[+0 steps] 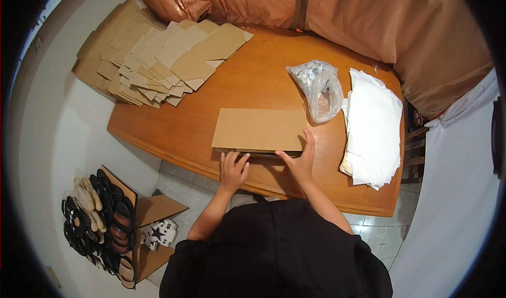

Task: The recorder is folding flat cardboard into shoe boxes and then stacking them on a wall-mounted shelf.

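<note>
While both hands work at the near table edge, one flat brown cardboard box w/ lid down [259, 130] lies mid-table, long side toward the person; looks folded up, closed or nearly so.

- Left hand [233, 170]: fingers spread, tips touching box's near lower edge; flat press, not clamped.
- Right hand [300, 160]: thumb up along box's right end, fingers curled under near edge; pinching that corner, as far as seen.
- Dark thing just under box's front edge: cannot tell what.
- Fanned stack of flat brown cardboard blanks [158, 61], far left of orange-brown wooden table [253, 76]: many, unfolded. Judged: most of the lot left to do.
- Clear plastic bag of small silvery bits [318, 87]: just beyond box's right end, open.
- Pile of white paper sheets [373, 129]: right side, well stocked.
- Open carton of sandals [103, 221] on floor, lower left.

No other folded boxes in view.
</note>
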Available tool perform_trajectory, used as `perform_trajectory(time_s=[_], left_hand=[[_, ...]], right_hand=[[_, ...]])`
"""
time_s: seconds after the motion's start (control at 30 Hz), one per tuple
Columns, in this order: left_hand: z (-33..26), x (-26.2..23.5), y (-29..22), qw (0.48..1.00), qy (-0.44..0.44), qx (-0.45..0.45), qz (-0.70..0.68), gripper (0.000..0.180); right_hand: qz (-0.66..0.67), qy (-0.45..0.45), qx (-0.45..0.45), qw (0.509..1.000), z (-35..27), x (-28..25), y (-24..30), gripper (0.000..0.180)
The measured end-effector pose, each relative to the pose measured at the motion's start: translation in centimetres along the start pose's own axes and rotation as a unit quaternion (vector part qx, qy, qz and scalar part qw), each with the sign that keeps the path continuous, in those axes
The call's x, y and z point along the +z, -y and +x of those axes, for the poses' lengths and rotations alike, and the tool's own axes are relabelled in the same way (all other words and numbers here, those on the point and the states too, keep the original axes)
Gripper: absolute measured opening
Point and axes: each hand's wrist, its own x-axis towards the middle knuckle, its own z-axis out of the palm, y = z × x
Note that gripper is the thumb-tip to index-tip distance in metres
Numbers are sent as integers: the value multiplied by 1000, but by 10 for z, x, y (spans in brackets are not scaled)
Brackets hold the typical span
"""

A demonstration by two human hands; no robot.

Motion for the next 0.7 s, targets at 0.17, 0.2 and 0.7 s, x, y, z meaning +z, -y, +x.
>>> perform_trajectory(time_s=[0.17, 0.2, 0.7], left_hand=[[-2, 1, 4, 991, -99, 75, 58, 49], [0, 1, 8, 991, -91, 53, 84, 51], [55, -17, 23, 997, -56, -61, 2, 40]], right_hand=[[-6, 6, -3, 1000, -8, 5, -10, 66], [-15, 16, -8, 1000, -10, 5, -14, 59], [-3, -14, -50, 999, -14, 8, -33, 42]])
